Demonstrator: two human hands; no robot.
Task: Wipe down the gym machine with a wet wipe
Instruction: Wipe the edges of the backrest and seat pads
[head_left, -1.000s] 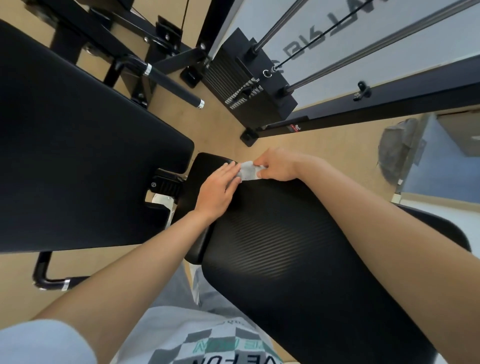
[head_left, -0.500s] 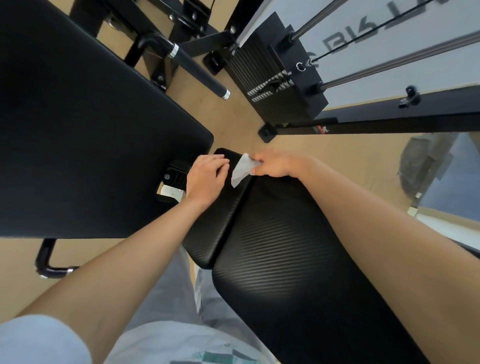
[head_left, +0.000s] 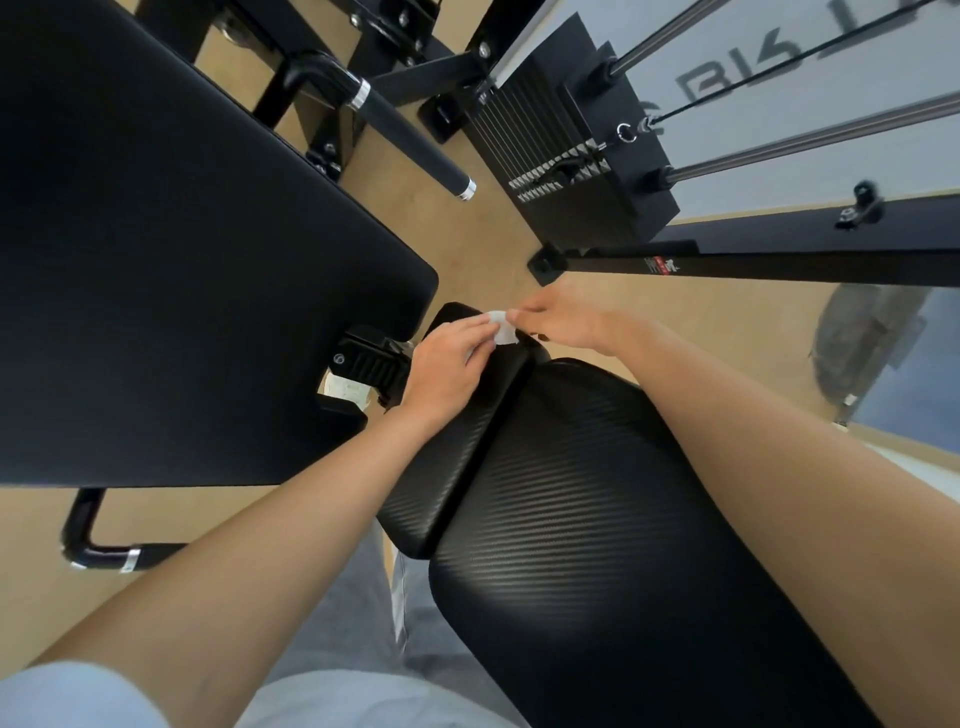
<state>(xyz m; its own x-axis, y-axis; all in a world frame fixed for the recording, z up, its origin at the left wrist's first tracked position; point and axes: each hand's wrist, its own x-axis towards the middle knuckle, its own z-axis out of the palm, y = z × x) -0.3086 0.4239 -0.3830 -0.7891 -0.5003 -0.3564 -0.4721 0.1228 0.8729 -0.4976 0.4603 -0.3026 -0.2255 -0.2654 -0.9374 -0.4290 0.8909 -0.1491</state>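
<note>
Wipe (head_left: 503, 328) — pinched between both hands.

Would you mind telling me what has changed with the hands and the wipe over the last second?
Half a second ago only the right hand held the wet wipe, and the left hand lay flat on the narrow pad. Now the left hand's fingers have come back to the wipe, so both hands pinch it. The hands stayed at the pad's far end; the weight stack looks unchanged.

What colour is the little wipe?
White, seen in the head view: the wipe between both hands.
</note>
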